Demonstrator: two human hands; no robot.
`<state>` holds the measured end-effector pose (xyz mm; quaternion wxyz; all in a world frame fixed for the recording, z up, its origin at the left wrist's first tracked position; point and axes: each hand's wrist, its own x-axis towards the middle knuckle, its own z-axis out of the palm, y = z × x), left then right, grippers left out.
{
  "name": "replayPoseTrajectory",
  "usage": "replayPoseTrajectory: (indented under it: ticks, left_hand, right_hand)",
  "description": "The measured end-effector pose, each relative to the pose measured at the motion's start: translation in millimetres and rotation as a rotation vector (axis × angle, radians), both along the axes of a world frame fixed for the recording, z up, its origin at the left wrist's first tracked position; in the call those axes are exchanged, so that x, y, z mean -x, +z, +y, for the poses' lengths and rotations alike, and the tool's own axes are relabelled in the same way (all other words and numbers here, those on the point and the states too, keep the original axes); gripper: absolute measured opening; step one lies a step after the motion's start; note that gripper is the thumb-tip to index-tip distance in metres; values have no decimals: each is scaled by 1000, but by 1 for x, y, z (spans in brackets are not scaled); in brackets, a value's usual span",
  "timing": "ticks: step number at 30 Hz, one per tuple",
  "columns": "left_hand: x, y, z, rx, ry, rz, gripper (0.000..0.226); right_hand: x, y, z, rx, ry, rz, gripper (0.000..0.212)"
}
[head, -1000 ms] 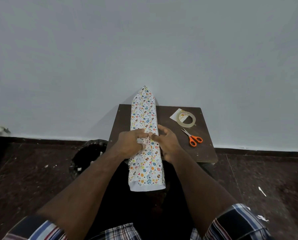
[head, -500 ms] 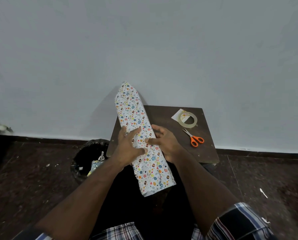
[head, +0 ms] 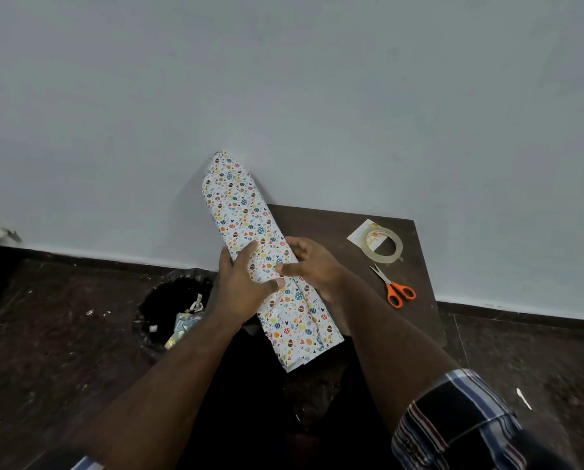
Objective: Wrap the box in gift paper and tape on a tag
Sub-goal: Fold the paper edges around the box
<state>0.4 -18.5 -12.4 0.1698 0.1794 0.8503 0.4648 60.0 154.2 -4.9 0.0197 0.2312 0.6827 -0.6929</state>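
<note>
Now held slantwise over the near left part of a small dark brown wooden table (head: 321,225): long parcel wrapped in white gift paper printed with small coloured eggs and hearts (head: 246,215), far end pointed and up against the pale grey wall, near end overhanging the dark lap. Left hand (head: 241,283) gripping its left edge, thumb pressed across the top. Right hand (head: 312,269) curled round the right side, thumb on the paper seam. Lying to the right on the table: clear tape roll (head: 383,244) over a small white card tag (head: 360,234), orange-handled scissors (head: 394,288) nearer. On the floor at left, black bin (head: 168,307) with paper scraps.
</note>
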Motion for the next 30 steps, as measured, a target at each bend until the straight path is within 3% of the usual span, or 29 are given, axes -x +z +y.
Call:
replayPoseTrajectory:
  ticks: [4,7,11,14,17,19,21,26,30]
  left_hand:
    - [3,-8,3,213,39,52,99]
    - [3,-9,7,356,47,101,94]
    - [-4,-3,17,450,-19,179,83]
    - [-8,2,19,476,-27,312,72]
    - [-11,6,24,398,-111,416,39]
    - [-17,6,31,347,-207,421,23]
    - [-22,2,37,345,-255,454,23]
    - [-33,9,33,378,-311,512,25]
    - [-53,18,20,407,-344,496,41]
  right_hand:
    - [12,-5,2,-58,73,-47,73]
    - [21,-13,3,-240,86,-47,79]
    - [16,-8,4,-513,53,-34,55]
    - [-1,0,8,-450,72,-27,46]
    - [-22,-3,17,-305,137,-48,34]
    - [-32,-7,21,-281,110,-62,47]
    - [-36,-8,21,-343,75,-68,53]
    - [-36,0,11,-499,16,-79,40]
    - [-36,0,5,-532,-39,-113,37]
